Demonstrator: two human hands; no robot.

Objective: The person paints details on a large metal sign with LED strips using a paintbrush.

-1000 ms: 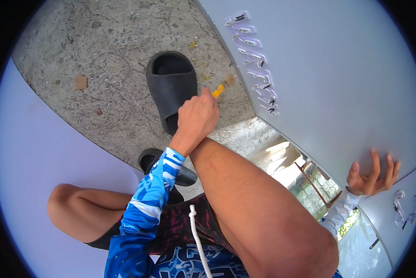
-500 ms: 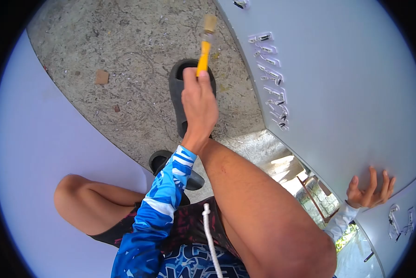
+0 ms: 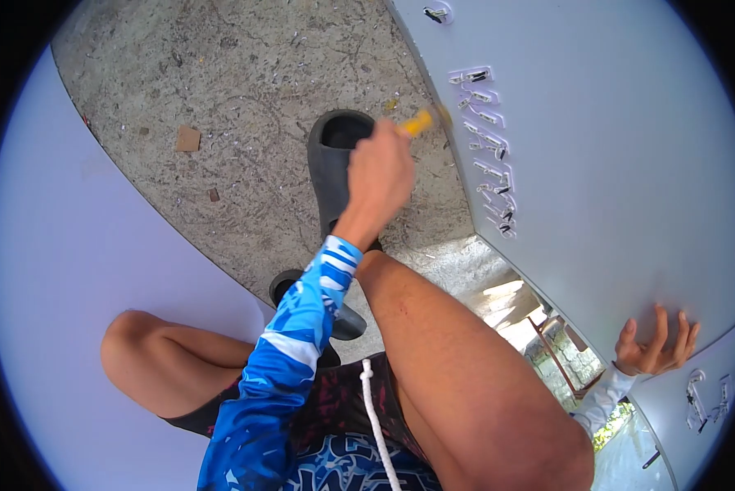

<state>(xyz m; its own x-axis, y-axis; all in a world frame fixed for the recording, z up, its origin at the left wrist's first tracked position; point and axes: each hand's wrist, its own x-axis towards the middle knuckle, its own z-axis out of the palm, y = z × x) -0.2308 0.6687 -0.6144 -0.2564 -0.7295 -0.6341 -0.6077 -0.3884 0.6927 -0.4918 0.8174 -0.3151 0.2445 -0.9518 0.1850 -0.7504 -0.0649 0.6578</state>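
My left hand (image 3: 381, 176), in a blue patterned sleeve, is closed around a paintbrush (image 3: 417, 123) with a yellow handle. The brush points right, its bristle end smeared by motion at the near edge of a large pale panel (image 3: 597, 155). Small raised letter shapes (image 3: 486, 155) with little dark and light pieces inside run along the panel beside the brush. My right hand (image 3: 656, 344) rests against the panel's lower right part, its fingers spread and holding nothing.
Below lies a rough concrete floor (image 3: 245, 74) with a small brown scrap (image 3: 188, 138) and scattered flecks. Dark clogs (image 3: 326, 176) are on my feet. Another pale panel (image 3: 81, 245) curves along the left. More raised letters (image 3: 696, 399) show at the lower right.
My left hand has moved right, and the brush has swung from pointing up over the floor to pointing right at the panel's edge. My right hand stays on the panel.
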